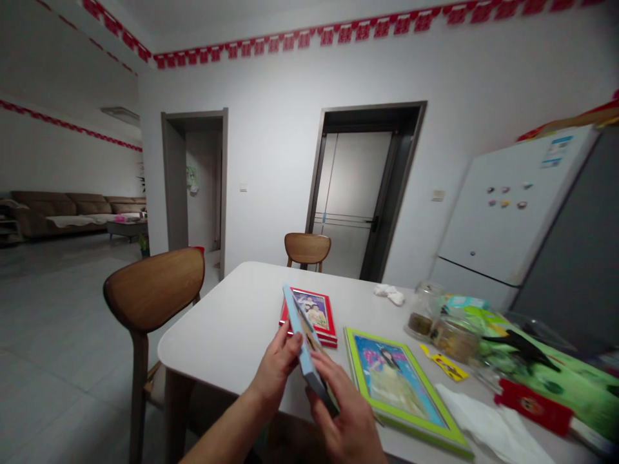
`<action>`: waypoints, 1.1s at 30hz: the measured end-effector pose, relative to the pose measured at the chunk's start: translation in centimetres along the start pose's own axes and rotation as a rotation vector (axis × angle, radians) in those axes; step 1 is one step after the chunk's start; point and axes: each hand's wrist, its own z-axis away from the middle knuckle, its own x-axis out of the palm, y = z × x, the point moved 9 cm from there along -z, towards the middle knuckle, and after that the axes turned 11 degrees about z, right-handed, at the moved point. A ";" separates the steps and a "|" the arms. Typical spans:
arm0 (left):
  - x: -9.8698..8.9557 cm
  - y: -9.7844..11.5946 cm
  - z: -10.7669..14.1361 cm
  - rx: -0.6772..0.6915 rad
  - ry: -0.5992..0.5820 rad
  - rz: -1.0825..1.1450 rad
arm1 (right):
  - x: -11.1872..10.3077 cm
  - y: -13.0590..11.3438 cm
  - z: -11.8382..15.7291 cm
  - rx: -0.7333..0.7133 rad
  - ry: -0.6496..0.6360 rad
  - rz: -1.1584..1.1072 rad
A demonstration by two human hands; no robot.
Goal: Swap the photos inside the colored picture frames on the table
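A light blue picture frame (pixel 298 332) is held up on edge above the table's near side, its thin side facing me. My left hand (pixel 278 361) grips its left side with the thumb on the edge. Around the lower right side of the same frame curl the fingers of my right hand (pixel 345 406). Behind it on the table lies a red picture frame (pixel 329 316), apparently stacked on another and partly covered by the blue one. To the right of my right hand, a lime green picture frame (pixel 411 386) lies flat, face up.
The white table (pixel 227 322) carries glass jars (pixel 423 316), a yellow packet (pixel 449 367), a white tissue (pixel 493 419), a red packet (pixel 534 406) and green bags (pixel 575 380) at right. Wooden chairs stand at the left (pixel 157 290) and far side (pixel 307 248).
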 end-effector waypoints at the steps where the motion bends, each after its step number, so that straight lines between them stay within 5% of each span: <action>1: -0.3 -0.1 0.9 -0.020 -0.008 0.059 | 0.7 -0.8 1.0 -0.094 -0.021 0.035; 5: -2.5 -1.6 2.8 -0.102 -0.011 0.086 | 3.9 -1.2 4.4 -0.266 -0.074 0.105; 9: -5.9 -3.3 2.3 -0.114 0.018 -0.084 | 7.7 -0.4 5.9 -0.247 -0.233 0.104; 15: -10.5 -3.5 1.9 -0.064 0.159 -0.912 | 11.3 -0.6 6.1 -0.165 -0.365 0.125; 17: -11.3 -3.5 2.1 -0.088 0.193 -1.024 | 12.0 -0.9 6.1 -0.147 -0.398 0.141; 23: -11.9 -4.0 2.4 -0.102 0.226 -1.185 | 11.0 0.2 5.3 -0.015 -0.533 0.077; 28: -11.9 -4.4 2.4 -0.094 0.201 -1.242 | 7.5 7.0 2.8 0.192 -0.457 0.281; 33: -11.7 -4.4 2.4 -0.085 0.174 -1.261 | 7.5 12.0 1.9 0.253 -0.502 0.468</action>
